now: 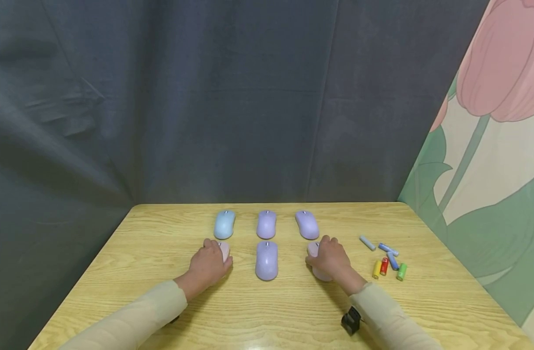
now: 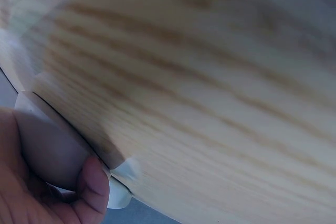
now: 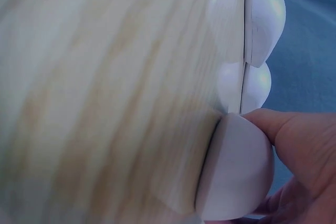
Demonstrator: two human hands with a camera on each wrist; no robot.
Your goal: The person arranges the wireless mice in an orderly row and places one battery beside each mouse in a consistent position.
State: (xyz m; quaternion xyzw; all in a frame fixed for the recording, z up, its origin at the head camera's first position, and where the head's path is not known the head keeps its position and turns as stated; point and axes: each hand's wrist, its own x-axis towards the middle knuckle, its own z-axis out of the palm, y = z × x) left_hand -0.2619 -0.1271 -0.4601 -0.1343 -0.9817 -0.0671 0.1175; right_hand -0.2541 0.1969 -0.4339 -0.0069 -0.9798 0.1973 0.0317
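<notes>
My left hand (image 1: 207,265) grips a pale pink computer mouse (image 1: 225,250) at the front left of the mice. The left wrist view shows fingers on the sides of this mouse (image 2: 55,142), which sits on the tabletop. On the other side, my right hand (image 1: 334,261) holds a second pale pink mouse (image 1: 312,249), thumb on its left side. That mouse (image 3: 239,171) also stands on the wood in the right wrist view. A lilac mouse (image 1: 266,261) lies between the hands, touched by neither. Both hands partly cover their mice.
Behind stand a light blue mouse (image 1: 224,224), a lilac mouse (image 1: 266,224) and another, slightly turned lilac mouse (image 1: 308,225). Several batteries lie loose to the right, among them a red battery (image 1: 383,266) and a green battery (image 1: 401,271). A dark curtain (image 1: 249,107) hangs behind the table (image 1: 162,228).
</notes>
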